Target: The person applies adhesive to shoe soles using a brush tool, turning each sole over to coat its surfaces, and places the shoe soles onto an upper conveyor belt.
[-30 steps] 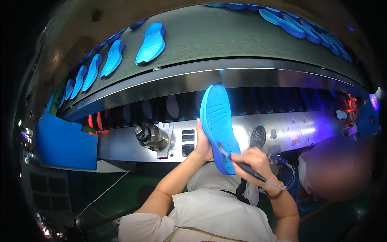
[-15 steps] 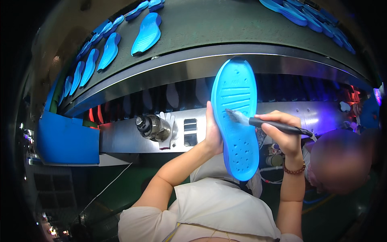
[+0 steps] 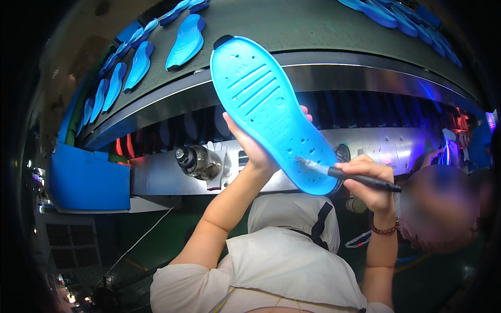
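Note:
A bright blue shoe sole with a black patch at its upper tip is held up before me. It tilts, upper end to the left, and its inner face with grooves and small holes shows. My left hand grips it from beneath; a few fingertips come out past its right edge. In my right hand is a brush with a black handle. The brush's pale bristles lie on the sole's lower part, near the small holes. Both hands are closed on what they hold.
Several blue soles rest on the dark green belt beyond its metal rail. More soles pile up at the far right. A metal-topped container stands on the steel ledge. Another person is close at right.
The sole has moved up and turned, its upper end swinging left. The brush has shifted from the sole's middle to its lower part. Soles on the belt have moved slightly.

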The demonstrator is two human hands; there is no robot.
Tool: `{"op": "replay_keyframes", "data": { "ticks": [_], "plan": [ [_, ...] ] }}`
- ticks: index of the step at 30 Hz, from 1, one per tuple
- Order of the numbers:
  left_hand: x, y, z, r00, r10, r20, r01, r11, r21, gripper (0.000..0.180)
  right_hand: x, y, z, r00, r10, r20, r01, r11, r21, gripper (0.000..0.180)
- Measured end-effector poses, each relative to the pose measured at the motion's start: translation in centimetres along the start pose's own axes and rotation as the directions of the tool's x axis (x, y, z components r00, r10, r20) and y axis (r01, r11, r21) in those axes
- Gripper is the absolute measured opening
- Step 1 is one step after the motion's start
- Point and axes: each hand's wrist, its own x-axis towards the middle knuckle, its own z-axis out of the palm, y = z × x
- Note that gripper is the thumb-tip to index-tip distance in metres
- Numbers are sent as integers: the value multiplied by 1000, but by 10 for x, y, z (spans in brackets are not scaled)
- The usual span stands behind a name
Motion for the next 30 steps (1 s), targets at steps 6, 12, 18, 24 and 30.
{"op": "replay_keyframes", "data": {
  "ticks": [6,12,18,24,30],
  "plan": [
    [3,7,3,988,-6,157,2,1000,25,102,-9,12,-5,990,-6,142,-54,910,412,22],
    [-33,-29,16,979,-122,164,147,978,-150,84,-9,7,25,945,310,-101,-132,647,751,19],
    [-9,-2,-17,853,-384,352,428,902,-51,56,-4,-19,-8,969,142,201,-201,928,313,21],
    [-4,15,17,703,-683,-198,711,676,192,48,9,-35,-11,886,-70,459,72,997,13,24],
    [2,29,18,513,-844,-154,794,399,458,59,17,-37,-23,864,-24,503,105,985,-134,18]
  ]
}}
